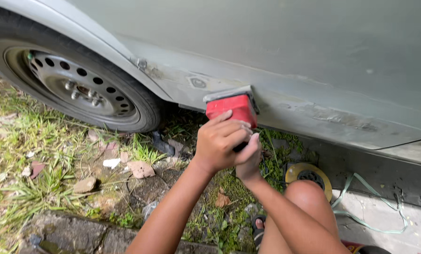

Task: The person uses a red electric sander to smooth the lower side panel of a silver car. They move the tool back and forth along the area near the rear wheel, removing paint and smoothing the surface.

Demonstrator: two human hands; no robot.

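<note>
Grass and stones fill the lower left of the frame, a grey car body and wheel the top. At centre your left hand grips the red sanding block against the sill, fingers curled tight; your right hand sits just below, its grip hidden behind the left.

packages: I see none in my view.
labels: I see none that I can make out, on the car or on the ground.
signs: none.
screens: none.
</note>
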